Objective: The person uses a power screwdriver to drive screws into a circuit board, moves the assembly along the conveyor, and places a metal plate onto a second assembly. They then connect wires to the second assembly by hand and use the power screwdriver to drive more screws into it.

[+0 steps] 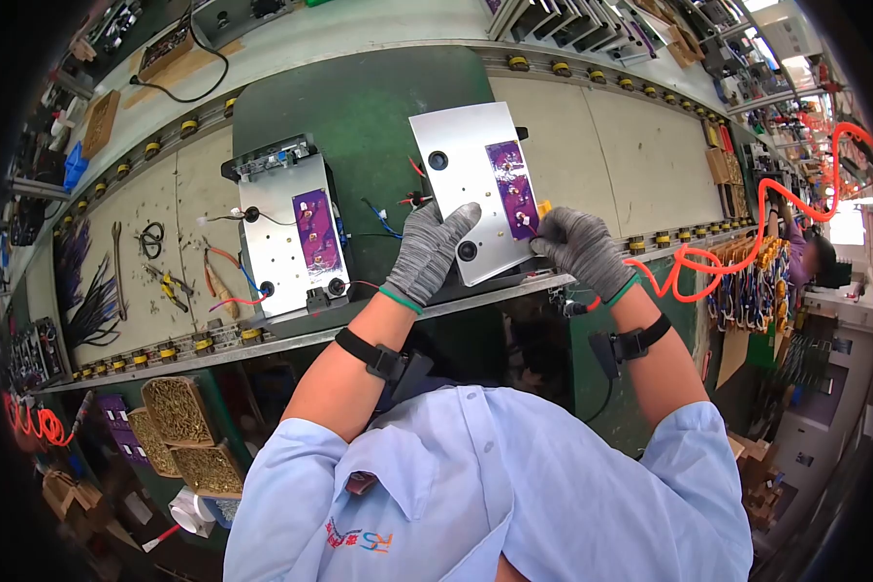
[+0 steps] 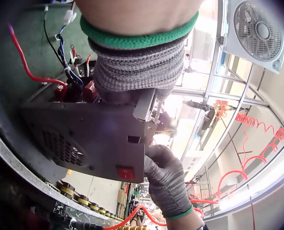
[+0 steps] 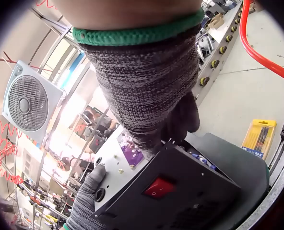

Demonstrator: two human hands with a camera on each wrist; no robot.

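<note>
Bench station, conveyor line.

- Metal box (image 1: pixel 475 184) stood on the green mat (image 1: pixel 359 97) at the near edge of the bench. It was tipped up so that its silver face, with the purple board (image 1: pixel 512 189), looked toward the person. My reading: that tilt put the face and its fittings in plain sight.
- Left hand (image 1: pixel 427 254), gloved, lay on the silver face with straight, spread fingers and the thumb near a black socket (image 1: pixel 468 250). It gripped nothing, and probably braced the box against tipping.
- Right hand (image 1: pixel 580 250), gloved, curled its fingers round the box's right edge beside the purple board. The right wrist view showed them hooked over the rim above the red switch (image 3: pixel 157 188). This grip seemed to carry the tilt.
- A second box (image 1: pixel 286 228) lay flat on the mat to the left, apart from the hands, with loose wires showing.
- Pliers (image 1: pixel 170 286) lay further left on the bench.
- An orange coiled hose (image 1: pixel 718 257) hung to the right.
</note>
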